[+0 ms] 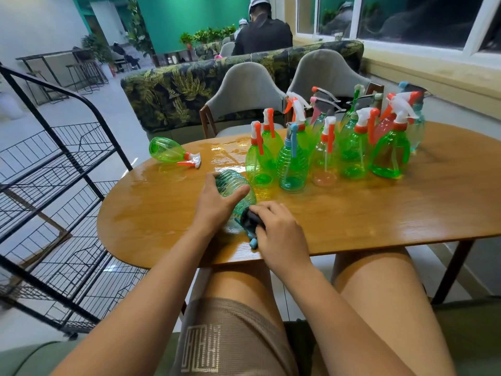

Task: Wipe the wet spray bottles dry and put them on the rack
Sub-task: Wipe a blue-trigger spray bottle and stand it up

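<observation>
Lying on its side at the near middle of the tabletop — one ribbed teal spray bottle, base toward 11 o'clock, dark trigger head toward 5 o'clock, close to the near edge.

Left hand: laid over the ribbed body, fingers wrapped partway round it, thumb across the top. Right hand: fingers closed about the trigger head and neck; no cloth can be made out in either hand.

Other stock: a cluster of upright spray bottles, mostly green with orange-and-white triggers, at 1 o'clock from the hands; one green bottle on its side at 11 o'clock, its base overhanging the far left edge. Water film shows on the wood between them.

Rack: black wire shelving, at 9 o'clock, beside the tabletop, shelves bare so far as visible.

Handling, as judged: empty thin plastic — light, springy under squeeze, likely slick while wet. Ribs offer the surest purchase; hold body and neck together, since the round body will roll.
</observation>
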